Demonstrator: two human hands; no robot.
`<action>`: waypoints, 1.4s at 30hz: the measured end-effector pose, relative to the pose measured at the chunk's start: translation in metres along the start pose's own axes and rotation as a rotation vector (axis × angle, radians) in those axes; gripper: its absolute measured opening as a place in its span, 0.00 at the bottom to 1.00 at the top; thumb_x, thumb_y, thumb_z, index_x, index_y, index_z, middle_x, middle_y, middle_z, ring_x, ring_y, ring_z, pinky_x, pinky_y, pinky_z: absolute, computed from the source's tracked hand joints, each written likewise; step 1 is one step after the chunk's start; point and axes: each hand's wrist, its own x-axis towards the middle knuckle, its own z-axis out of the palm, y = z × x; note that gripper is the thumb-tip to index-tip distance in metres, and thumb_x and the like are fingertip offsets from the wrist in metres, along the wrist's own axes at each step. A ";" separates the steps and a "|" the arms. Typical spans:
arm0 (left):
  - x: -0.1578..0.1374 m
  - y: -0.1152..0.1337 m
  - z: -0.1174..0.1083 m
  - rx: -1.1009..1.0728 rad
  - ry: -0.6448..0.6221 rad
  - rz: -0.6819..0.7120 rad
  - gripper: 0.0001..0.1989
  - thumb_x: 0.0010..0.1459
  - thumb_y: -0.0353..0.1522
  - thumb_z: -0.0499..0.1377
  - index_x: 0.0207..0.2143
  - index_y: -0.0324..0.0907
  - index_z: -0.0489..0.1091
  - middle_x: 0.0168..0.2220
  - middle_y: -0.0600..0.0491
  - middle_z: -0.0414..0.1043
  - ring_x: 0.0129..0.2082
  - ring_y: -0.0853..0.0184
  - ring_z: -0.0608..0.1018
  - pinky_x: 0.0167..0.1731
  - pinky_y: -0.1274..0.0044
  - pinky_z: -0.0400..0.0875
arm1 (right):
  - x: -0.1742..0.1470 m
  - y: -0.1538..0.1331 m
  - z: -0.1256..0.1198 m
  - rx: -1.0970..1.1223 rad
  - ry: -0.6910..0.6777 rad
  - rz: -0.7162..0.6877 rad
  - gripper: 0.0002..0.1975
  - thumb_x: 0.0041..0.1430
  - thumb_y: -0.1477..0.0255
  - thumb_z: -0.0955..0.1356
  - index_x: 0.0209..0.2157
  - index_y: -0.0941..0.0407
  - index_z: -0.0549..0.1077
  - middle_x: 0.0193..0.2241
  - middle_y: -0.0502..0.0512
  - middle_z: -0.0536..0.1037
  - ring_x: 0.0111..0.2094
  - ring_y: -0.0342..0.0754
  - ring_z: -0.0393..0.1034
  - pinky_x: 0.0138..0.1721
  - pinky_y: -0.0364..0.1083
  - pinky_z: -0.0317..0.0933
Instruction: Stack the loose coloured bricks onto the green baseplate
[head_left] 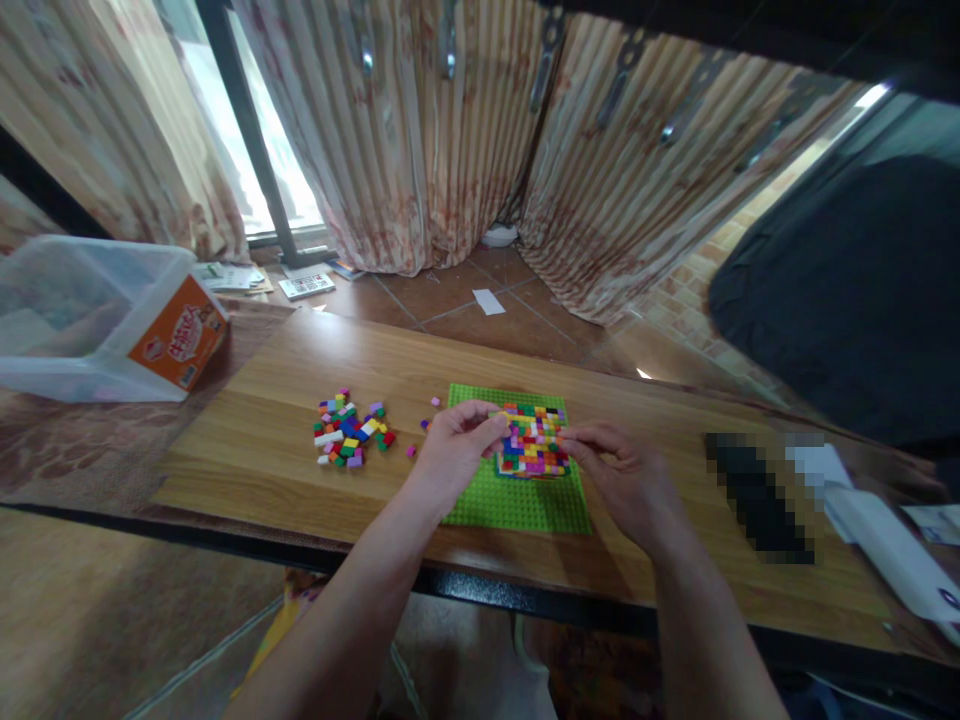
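Fingers (487,432) of both hands are at the sides of the bright brick block (534,445).
On the left hand (456,440), thumb and fingers bend in close; on the right hand (622,480), thumb and finger sit near together. I cannot tell if either pinches a brick. The block is on the green plate (525,505). Pushing too hard on one side could pop bricks off. Farther left, loose bricks (349,425) lie on the wooden table (262,430); a bump could scatter them.
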 end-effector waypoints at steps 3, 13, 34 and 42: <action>0.000 0.000 0.000 0.009 -0.002 -0.004 0.07 0.49 0.34 0.65 0.27 0.37 0.74 0.22 0.55 0.70 0.21 0.75 0.68 0.24 0.80 0.59 | 0.000 -0.004 0.003 -0.074 -0.034 -0.037 0.08 0.59 0.64 0.69 0.32 0.51 0.80 0.34 0.54 0.80 0.37 0.51 0.73 0.42 0.52 0.66; 0.000 -0.001 -0.002 0.019 0.002 -0.016 0.08 0.49 0.34 0.65 0.27 0.37 0.75 0.23 0.54 0.71 0.22 0.74 0.68 0.25 0.80 0.59 | 0.000 -0.008 0.015 -0.189 0.006 -0.107 0.07 0.59 0.68 0.68 0.30 0.51 0.78 0.33 0.55 0.77 0.36 0.51 0.72 0.40 0.52 0.65; -0.003 -0.001 0.000 0.017 -0.014 -0.052 0.08 0.48 0.33 0.66 0.27 0.37 0.74 0.20 0.56 0.69 0.20 0.75 0.68 0.24 0.80 0.60 | -0.002 0.002 0.023 -0.102 0.103 -0.055 0.07 0.55 0.69 0.70 0.25 0.51 0.78 0.33 0.53 0.74 0.36 0.49 0.71 0.39 0.50 0.64; -0.001 -0.004 0.001 -0.038 -0.063 -0.065 0.13 0.44 0.36 0.69 0.31 0.37 0.77 0.24 0.55 0.73 0.21 0.75 0.69 0.25 0.80 0.61 | -0.001 -0.012 0.020 -0.011 0.140 -0.072 0.07 0.58 0.66 0.69 0.31 0.52 0.79 0.35 0.54 0.78 0.37 0.48 0.73 0.41 0.49 0.66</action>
